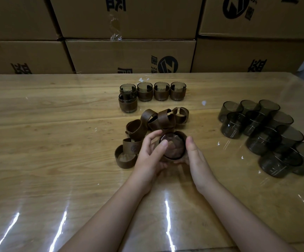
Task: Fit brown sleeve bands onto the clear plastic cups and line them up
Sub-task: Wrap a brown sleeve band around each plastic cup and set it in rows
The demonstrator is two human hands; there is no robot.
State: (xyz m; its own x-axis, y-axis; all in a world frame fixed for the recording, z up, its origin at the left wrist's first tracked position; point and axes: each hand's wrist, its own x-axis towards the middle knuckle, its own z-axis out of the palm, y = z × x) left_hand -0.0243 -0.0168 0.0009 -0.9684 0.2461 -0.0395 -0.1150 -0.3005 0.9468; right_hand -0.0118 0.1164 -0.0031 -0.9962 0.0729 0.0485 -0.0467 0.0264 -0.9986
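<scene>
A cup (173, 147) is held between both hands just above the surface (56, 124), close in front of the heap of loose bands (158, 120). A brown band (182, 136) is wrapped around its wall, though how far it has been seated cannot be told. The left hand (151, 153) has its grip closed on the cup's left side, thumb and forefinger curled at the rim. The right hand (194, 155) is cupped against the other side, with fingers tucked beneath. If more pressure were applied on one side, the band could be left skewed, or its split could be sprung open. The smooth cup might also be squeezed out of the grip and dropped among the loose bands. The finished cups (153, 90) could be knocked when this one is set down beside them, since they are packed closely.
</scene>
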